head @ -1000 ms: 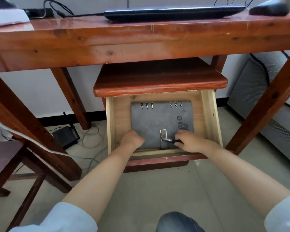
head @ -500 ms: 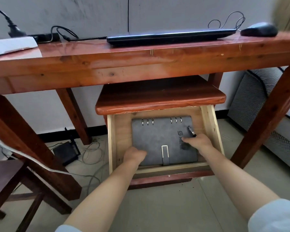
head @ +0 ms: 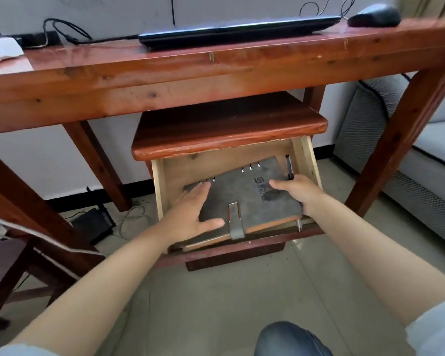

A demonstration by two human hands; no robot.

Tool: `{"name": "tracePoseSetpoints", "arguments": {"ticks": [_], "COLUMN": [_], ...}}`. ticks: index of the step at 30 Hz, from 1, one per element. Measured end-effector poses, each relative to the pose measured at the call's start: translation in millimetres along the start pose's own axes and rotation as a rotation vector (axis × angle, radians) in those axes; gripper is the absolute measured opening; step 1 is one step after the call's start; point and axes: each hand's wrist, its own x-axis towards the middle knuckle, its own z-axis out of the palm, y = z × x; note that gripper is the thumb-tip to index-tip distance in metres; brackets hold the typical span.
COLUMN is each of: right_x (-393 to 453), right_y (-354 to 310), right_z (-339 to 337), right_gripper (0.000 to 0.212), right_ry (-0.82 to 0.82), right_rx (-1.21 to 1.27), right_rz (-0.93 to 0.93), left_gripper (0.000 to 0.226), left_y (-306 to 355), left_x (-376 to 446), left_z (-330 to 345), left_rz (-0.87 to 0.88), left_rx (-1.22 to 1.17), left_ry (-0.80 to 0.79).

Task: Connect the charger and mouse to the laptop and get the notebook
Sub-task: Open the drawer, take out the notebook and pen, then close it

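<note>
Because only the head view is given, all notes come from it, with places taken from the open drawer.

Drawer is pulled out from a small cabinet under the table, wide enough to reach in from above. Notebook lies inside it, grey cover up, skewed, its ring-bound edge toward the drawer's back, its near edge riding over the drawer's front rim; judged mid-lift, tipped to clear that rim. Strap clasp hangs over the near edge.

Left hand: fingers spread flat on the cover's left part, thumb along the near edge; pressing and steadying, not closed round anything. Right hand: curled over the notebook's right edge, fingers on top, thumb side hidden underneath, so it seems clamped on that edge to pry it up. Pen lies just beyond the right hand, against the drawer's right wall, apart from the notebook.

Above the drawer, on the table: laptop, lid closed; a cable runs to its left end, so charger looks plugged in. Mouse sits at the laptop's right; cannot tell whether its lead is connected.

Judgement: notebook is the step in hand.
</note>
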Motion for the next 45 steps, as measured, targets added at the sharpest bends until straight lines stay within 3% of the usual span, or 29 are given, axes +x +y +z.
{"name": "tracePoseSetpoints", "arguments": {"ticks": [4,15,19,23,26,29,33,38,43,45], "right_x": [-14.9,-27.5,-21.6,-15.2,-10.4,-3.0,3.4,-12.9,-47.7,-51.2], "right_y": [-6.1,-43.7,-64.0,-69.9,-68.7,-71.3,-79.8,-41.1,60.3,95.7], "right_z": [8.1,23.4,31.4,24.5,18.5,16.9,8.7,-20.2,-6.7,0.4], "right_gripper": [0.007,0.016,0.018,0.021,0.019,0.018,0.025,0.045,0.043,0.024], "right_ry": [-0.033,-0.086,-0.093,-0.108,-0.118,-0.107,-0.019,0.109,-0.071,-0.115], "right_rx": [0.025,0.235,0.261,0.304,0.391,0.399,0.012,-0.391,-1.186,-1.334], "right_rz": [-0.04,-0.19,-0.175,-0.25,-0.231,-0.16,-0.116,-0.215,-0.288,-0.375], "left_gripper": [0.108,0.091,0.09,0.081,0.067,0.061,0.063,0.062,0.059,0.059], "left_y": [5.4,24.9,38.0,58.6,58.6,45.2,42.5,48.4,47.9,45.2], "left_x": [-17.7,-43.7,-33.7,-21.1,-12.8,4.2,27.3,50.2,55.2,55.7], "left_z": [-12.4,-72.5,-74.1,-57.3,-69.8,-85.2,-86.5,-84.6,-78.9,-77.1], "left_rz": [0.172,0.179,0.147,0.228,0.301,0.209,0.102,0.08,0.098,0.1], "left_rx": [0.221,0.326,0.497,0.685,0.656,0.621,0.575,0.563,0.562,0.551], "left_ry": [-0.164,0.045,0.072,0.137,0.196,0.133,0.057,0.107,0.164,0.171]}}
